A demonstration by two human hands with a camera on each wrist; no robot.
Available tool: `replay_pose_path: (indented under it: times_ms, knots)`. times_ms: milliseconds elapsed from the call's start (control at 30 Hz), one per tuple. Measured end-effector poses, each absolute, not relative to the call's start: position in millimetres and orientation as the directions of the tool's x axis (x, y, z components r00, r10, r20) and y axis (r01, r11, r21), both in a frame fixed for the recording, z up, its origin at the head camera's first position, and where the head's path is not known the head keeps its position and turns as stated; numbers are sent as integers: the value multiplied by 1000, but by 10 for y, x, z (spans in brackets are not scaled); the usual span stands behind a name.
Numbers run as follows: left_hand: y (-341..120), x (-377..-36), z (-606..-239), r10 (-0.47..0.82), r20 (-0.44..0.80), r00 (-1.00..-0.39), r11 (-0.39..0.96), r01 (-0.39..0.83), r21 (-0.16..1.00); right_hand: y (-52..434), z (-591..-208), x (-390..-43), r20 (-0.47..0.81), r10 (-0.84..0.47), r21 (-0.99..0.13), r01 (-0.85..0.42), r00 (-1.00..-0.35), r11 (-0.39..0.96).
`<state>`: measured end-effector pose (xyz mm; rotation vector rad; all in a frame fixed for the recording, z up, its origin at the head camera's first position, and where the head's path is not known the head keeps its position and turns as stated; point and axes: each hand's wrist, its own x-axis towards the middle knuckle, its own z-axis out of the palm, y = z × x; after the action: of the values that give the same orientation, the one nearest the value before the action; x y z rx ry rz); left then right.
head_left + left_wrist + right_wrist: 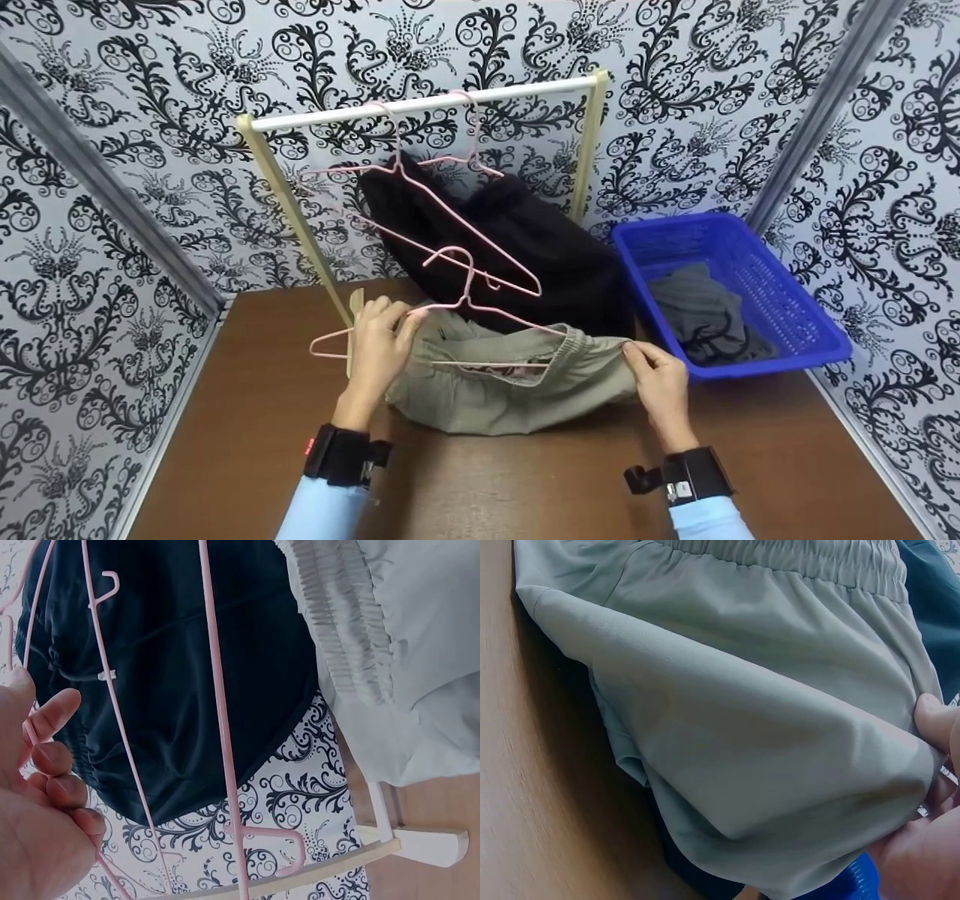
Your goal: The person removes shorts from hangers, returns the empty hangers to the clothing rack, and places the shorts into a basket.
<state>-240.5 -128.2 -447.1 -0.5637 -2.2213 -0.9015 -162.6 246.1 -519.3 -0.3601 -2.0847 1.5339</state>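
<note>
Black-and-white damask wallpaper (750, 90) surrounds you on three sides, and a smooth brown wooden table (487, 487) fills the lower half of the head view. Your left hand (379, 349) curls its fingers around the thin pink wire hanger (457, 300) at centre left, where the wire meets the waistband of the crumpled olive-grey shorts (510, 390) with a gathered elastic band. Your right hand (660, 382), at lower right of centre, pinches the opposite end of that waistband between thumb and fingers; the soft, matte cloth sags onto the table between your hands. Behind the shorts, at frame centre, a black garment (525, 247) lies heaped beneath two more pink wire hangers (420, 187) hooked on the white rail of a pale wooden rack (420, 105). At right sits a blue perforated plastic basket (795, 315), rectangular, with a dark grey cloth (705, 315) bunched inside it.
</note>
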Motion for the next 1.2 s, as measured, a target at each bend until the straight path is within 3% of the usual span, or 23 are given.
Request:
replay_pose_path:
  times_ms: [833,1200]
  knots:
    - [-1408,-2432,-4436,89,757,-647,651,613,448,2483,-5314,-1593,215,580,-917,42,-786,398]
    - [-1453,-2416,-4423,79,745,-663,668,590,454,2490,-5363,-1561,209,590,-892,95,-780,441]
